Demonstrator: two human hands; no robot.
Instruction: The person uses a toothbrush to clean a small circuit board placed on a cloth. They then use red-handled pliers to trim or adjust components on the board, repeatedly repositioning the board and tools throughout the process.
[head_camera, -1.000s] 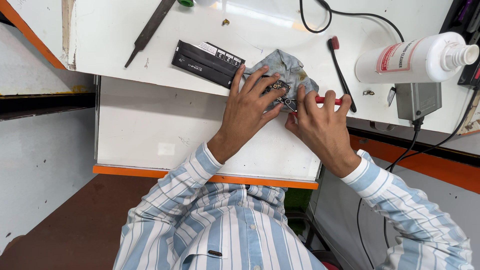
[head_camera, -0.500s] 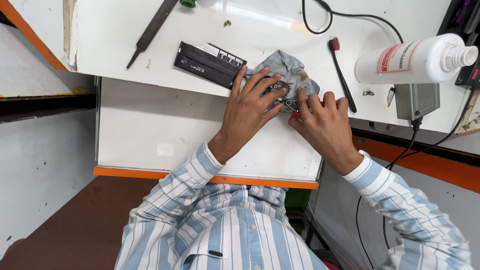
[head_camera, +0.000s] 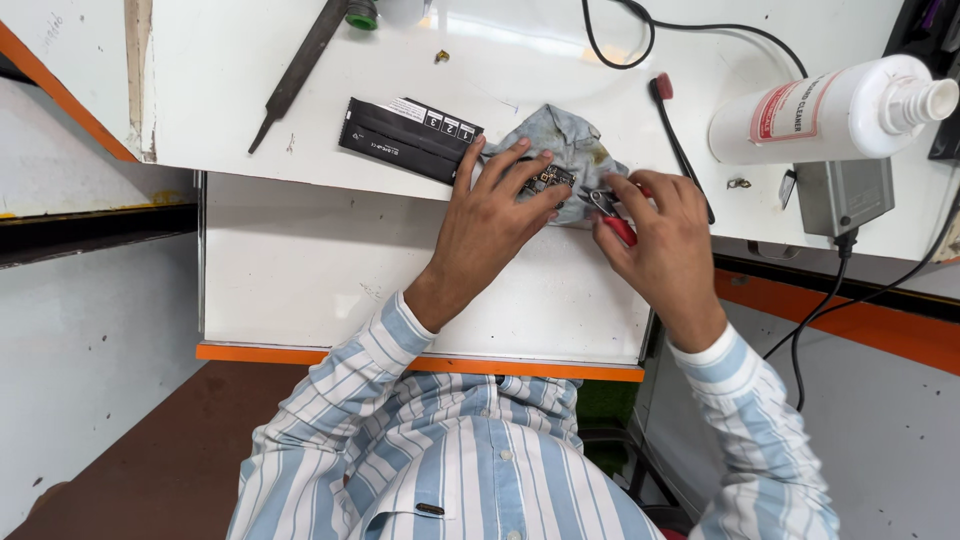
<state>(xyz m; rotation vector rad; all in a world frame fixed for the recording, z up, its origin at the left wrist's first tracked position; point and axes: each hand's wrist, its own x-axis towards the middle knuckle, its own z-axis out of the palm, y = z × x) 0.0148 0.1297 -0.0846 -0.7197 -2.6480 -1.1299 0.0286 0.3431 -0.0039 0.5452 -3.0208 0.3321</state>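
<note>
A small dark circuit board (head_camera: 545, 180) lies on a crumpled grey cloth (head_camera: 563, 135) near the middle of the white worktop (head_camera: 300, 270). The cloth has some dirty yellow spots on it.

The left hand (head_camera: 490, 215) rests flat on the board with its fingers spread out. The fingertips press down on the board and the cloth, so the hand is open and is not wrapped around anything.

The right hand (head_camera: 665, 225) is just beside the board, on its right. It is closed around a small tool with red handles (head_camera: 620, 228). The shiny metal tip of the tool points at the edge of the board. I cannot tell if the tip touches the board.

Just to the left of the cloth lies a flat black box (head_camera: 405, 135) with a white label. Its near end is touching the left hand's fingers or very close to them. Farther left, a long dark metal file (head_camera: 300, 70) lies at a slant.

To the right of the cloth is a thin black brush with a red end (head_camera: 675, 135). Past it, a white bottle with a red label (head_camera: 830, 110) lies on its side. A grey box (head_camera: 845, 195) with a black cable (head_camera: 690, 35) sits under the bottle, at the worktop's edge.

The person wears a shirt with blue and white stripes (head_camera: 450, 460).
</note>
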